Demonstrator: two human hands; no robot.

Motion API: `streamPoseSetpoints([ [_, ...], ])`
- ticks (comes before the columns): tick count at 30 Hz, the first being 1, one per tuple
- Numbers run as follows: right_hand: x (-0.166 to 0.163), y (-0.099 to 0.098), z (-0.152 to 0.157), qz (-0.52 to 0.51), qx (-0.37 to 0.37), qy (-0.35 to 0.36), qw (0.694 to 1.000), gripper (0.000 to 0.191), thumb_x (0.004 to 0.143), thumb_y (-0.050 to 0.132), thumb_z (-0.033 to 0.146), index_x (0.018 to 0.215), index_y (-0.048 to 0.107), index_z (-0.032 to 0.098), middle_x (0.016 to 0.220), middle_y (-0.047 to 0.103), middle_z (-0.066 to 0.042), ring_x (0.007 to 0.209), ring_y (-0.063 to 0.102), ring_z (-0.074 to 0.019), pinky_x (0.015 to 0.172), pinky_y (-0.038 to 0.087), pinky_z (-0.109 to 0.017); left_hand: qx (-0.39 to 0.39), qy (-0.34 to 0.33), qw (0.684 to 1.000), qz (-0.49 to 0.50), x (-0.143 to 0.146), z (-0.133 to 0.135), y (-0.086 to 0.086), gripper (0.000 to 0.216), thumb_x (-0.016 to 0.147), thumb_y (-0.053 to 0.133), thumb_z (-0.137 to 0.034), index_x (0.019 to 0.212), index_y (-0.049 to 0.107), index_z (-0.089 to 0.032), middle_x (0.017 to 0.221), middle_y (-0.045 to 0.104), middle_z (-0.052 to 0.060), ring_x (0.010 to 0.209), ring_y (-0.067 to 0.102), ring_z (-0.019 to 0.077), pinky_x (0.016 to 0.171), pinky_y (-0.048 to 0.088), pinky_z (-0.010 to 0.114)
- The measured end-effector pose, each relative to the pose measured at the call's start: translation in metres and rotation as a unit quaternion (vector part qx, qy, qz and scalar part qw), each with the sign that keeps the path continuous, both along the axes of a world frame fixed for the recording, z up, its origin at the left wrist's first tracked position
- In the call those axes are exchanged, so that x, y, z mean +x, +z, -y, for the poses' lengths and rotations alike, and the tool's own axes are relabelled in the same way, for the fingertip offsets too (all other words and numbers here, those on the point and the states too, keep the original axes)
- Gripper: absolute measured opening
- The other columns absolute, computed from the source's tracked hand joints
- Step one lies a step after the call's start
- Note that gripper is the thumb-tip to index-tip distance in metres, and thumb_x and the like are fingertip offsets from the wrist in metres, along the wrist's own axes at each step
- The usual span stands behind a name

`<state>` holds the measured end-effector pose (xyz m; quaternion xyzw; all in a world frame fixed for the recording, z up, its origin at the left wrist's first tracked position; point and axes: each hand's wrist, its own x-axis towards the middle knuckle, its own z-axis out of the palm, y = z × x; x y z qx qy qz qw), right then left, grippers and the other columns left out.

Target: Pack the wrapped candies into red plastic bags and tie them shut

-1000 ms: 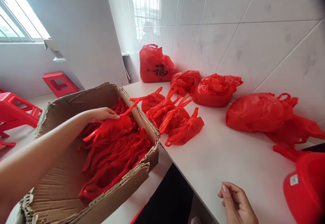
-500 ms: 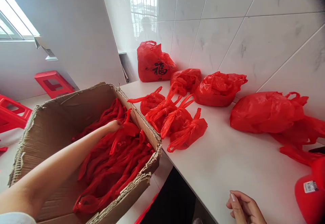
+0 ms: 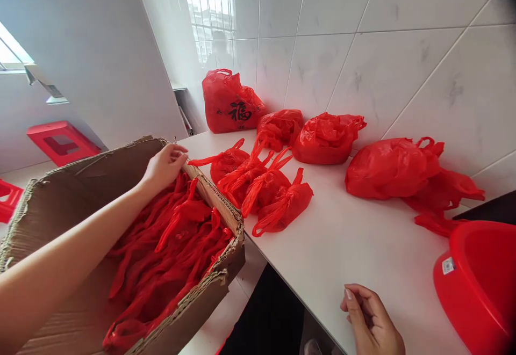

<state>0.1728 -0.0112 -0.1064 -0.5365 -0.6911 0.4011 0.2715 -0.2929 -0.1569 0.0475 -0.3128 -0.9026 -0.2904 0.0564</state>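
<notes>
Fingers of the right hand (image 3: 371, 320) curl loosely on the white counter (image 3: 363, 247), holding nothing. The left hand (image 3: 163, 166) reaches across the cardboard box (image 3: 80, 183) of red plastic bags (image 3: 169, 242), empty-fingered at its far rim, beside knotted bags (image 3: 262, 194).

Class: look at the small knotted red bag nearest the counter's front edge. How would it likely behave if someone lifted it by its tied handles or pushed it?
The knotted red bag looks like thin crinkled film, so it would probably sag and hang floppy. Its small bulge suggests light contents. On the glossy white counter it would likely slide rather than roll.
</notes>
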Motion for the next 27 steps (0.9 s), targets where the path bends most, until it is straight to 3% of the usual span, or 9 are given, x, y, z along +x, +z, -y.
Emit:
streamPoseSetpoints([
  [3, -0.002, 0.001, 0.0, -0.002, 0.018, 0.005, 1.0, 0.051, 0.079, 0.05, 0.067, 0.093, 0.063, 0.02, 0.074, 0.069, -0.004, 0.071, 0.068, -0.0181, 0.065, 0.054, -0.02, 0.006, -0.144, 0.989, -0.014, 0.059, -0.04, 0.025, 0.033, 0.092, 0.043, -0.043, 0.109, 0.06, -0.02, 0.098, 0.068, 0.001, 0.083, 0.059, 0.0129, 0.079, 0.046, 0.025],
  [6, -0.003, 0.001, 0.001, 0.001, 0.036, 0.005, 0.999, 0.049, 0.079, 0.05, 0.066, 0.093, 0.062, 0.021, 0.072, 0.068, -0.003, 0.07, 0.067, -0.0177, 0.064, 0.053, -0.021, -0.079, -0.286, 0.954, -0.032, 0.12, -0.087, 0.017, 0.041, 0.089, 0.042, -0.054, 0.1, 0.066, -0.022, 0.098, 0.07, 0.004, 0.087, 0.063, 0.0199, 0.076, 0.046, 0.03],
  [9, -0.003, 0.0, 0.002, 0.003, 0.045, 0.008, 0.999, 0.048, 0.081, 0.048, 0.065, 0.093, 0.062, 0.022, 0.073, 0.068, -0.002, 0.07, 0.067, -0.0172, 0.065, 0.053, -0.021, -0.124, -0.324, 0.938, -0.023, 0.158, -0.131, -0.008, 0.044, 0.078, 0.056, -0.059, 0.087, 0.068, -0.018, 0.091, 0.071, 0.011, 0.091, 0.065, 0.0294, 0.077, 0.047, 0.037],
  [11, -0.003, 0.001, 0.004, 0.005, 0.049, 0.011, 0.999, 0.047, 0.083, 0.046, 0.065, 0.093, 0.061, 0.022, 0.073, 0.067, -0.002, 0.071, 0.066, -0.0167, 0.066, 0.052, -0.021, -0.133, -0.333, 0.933, -0.001, 0.168, -0.152, -0.021, 0.038, 0.069, 0.069, -0.051, 0.078, 0.068, -0.014, 0.084, 0.071, 0.015, 0.09, 0.065, 0.0341, 0.078, 0.048, 0.041],
  [14, -0.003, 0.003, 0.007, 0.002, 0.053, 0.016, 0.998, 0.045, 0.085, 0.045, 0.063, 0.093, 0.061, 0.022, 0.073, 0.066, -0.002, 0.071, 0.066, -0.0163, 0.066, 0.052, -0.021, -0.119, -0.354, 0.926, 0.05, 0.165, -0.162, -0.019, 0.023, 0.069, 0.07, -0.036, 0.075, 0.069, -0.014, 0.082, 0.072, 0.013, 0.087, 0.067, 0.0317, 0.078, 0.05, 0.04],
  [17, -0.003, 0.003, 0.008, -0.015, 0.051, 0.022, 0.998, 0.044, 0.085, 0.046, 0.062, 0.093, 0.06, 0.022, 0.074, 0.067, -0.002, 0.071, 0.066, -0.0163, 0.065, 0.052, -0.021, -0.072, -0.375, 0.916, 0.12, 0.145, -0.142, 0.005, 0.023, 0.081, 0.057, -0.035, 0.086, 0.07, -0.017, 0.086, 0.074, 0.006, 0.083, 0.068, 0.0222, 0.073, 0.053, 0.031],
  [21, -0.001, 0.002, 0.006, -0.014, 0.043, 0.025, 0.999, 0.045, 0.082, 0.049, 0.063, 0.093, 0.062, 0.022, 0.075, 0.068, -0.003, 0.072, 0.068, -0.0166, 0.064, 0.053, -0.019, 0.027, -0.351, 0.91, 0.219, 0.107, -0.078, 0.048, 0.039, 0.092, 0.04, -0.038, 0.114, 0.061, -0.015, 0.098, 0.073, 0.007, 0.084, 0.07, 0.0175, 0.075, 0.056, 0.03],
  [24, 0.001, 0.0, 0.003, -0.006, 0.032, 0.026, 0.999, 0.048, 0.079, 0.05, 0.066, 0.094, 0.063, 0.022, 0.08, 0.07, -0.004, 0.074, 0.069, -0.0175, 0.065, 0.054, -0.019, 0.2, -0.233, 0.875, 0.374, 0.075, -0.02, 0.066, 0.041, 0.085, 0.056, -0.032, 0.122, 0.058, -0.016, 0.096, 0.074, 0.006, 0.08, 0.071, 0.0189, 0.079, 0.057, 0.035],
  [27, 0.004, -0.002, 0.001, 0.02, 0.013, 0.017, 1.0, 0.052, 0.077, 0.05, 0.069, 0.095, 0.063, 0.022, 0.081, 0.072, -0.005, 0.076, 0.07, -0.019, 0.066, 0.055, -0.02, 0.22, -0.111, 0.859, 0.449, 0.042, 0.028, 0.058, 0.043, 0.076, 0.067, -0.03, 0.117, 0.06, -0.018, 0.09, 0.074, 0.004, 0.076, 0.07, 0.0204, 0.072, 0.058, 0.036],
])
